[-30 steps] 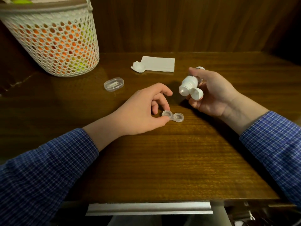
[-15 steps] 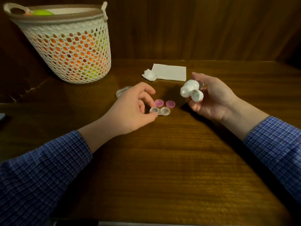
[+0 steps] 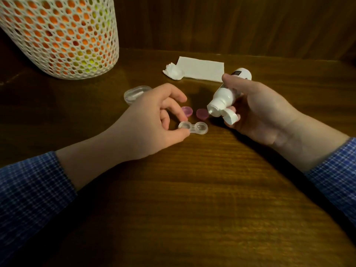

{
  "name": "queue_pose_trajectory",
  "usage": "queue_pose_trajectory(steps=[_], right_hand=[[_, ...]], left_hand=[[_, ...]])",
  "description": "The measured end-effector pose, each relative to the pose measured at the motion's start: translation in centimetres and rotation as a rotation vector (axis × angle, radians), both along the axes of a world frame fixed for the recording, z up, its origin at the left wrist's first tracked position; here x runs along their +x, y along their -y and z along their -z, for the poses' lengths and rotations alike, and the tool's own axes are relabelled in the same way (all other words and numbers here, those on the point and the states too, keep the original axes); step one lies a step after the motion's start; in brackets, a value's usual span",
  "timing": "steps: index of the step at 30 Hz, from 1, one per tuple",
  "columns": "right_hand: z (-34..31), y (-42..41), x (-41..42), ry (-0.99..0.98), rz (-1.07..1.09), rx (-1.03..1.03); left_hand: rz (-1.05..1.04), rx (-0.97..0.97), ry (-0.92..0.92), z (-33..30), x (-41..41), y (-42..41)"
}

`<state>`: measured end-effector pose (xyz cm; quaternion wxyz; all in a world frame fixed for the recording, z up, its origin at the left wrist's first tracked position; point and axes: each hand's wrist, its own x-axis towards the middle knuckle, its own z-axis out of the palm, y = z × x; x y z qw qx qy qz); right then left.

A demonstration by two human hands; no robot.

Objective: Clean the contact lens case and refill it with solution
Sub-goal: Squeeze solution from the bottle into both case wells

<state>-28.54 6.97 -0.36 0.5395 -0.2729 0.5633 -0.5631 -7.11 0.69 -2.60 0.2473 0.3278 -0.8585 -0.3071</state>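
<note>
my left hand (image 3: 152, 122) sits on the tabletop (image 3: 192, 199) with thumb and curled fingers pinching the left well of the case (image 3: 193, 128), which lies flat near the middle of the tabletop, both clear wells facing up with no caps on. my right hand (image 3: 258, 110) is wrapped around the bottle (image 3: 224, 97), holding it above the tabletop just right of the case and tilted so the nozzle (image 3: 210, 112) points down and left; the nozzle tip is close to the case but apart from it, roughly over the spot just beyond the right well. the bottle's flip cap (image 3: 230, 117) hangs open below the nozzle, against my fingers. two pink caps (image 3: 187, 111) lie on the tabletop just beyond the case, side by side, the left one partly behind my left fingers, the right one beside the nozzle tip. farther left, a clear oval box (image 3: 134, 93) rests on the tabletop, partly hidden by my left hand. at the far side lies a flat white tissue (image 3: 201, 69) with a crumpled wad (image 3: 173, 71) touching its left edge. a white mesh basket (image 3: 61, 35) stands in the far left corner, orange and yellow-green showing through its holes. both my sleeves are blue check.
</note>
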Motion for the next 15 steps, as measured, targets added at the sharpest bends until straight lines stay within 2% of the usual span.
queue_pose_trajectory(steps=[8,15], right_hand=[[0.9,-0.3,1.1,-0.218,0.014,-0.118],[1.4,-0.4,1.3,-0.289,0.006,-0.18]], left_hand=[[0.029,0.044,-0.017,0.2,0.1,0.2],[0.044,0.045,-0.02,0.2,0.0,0.2]])
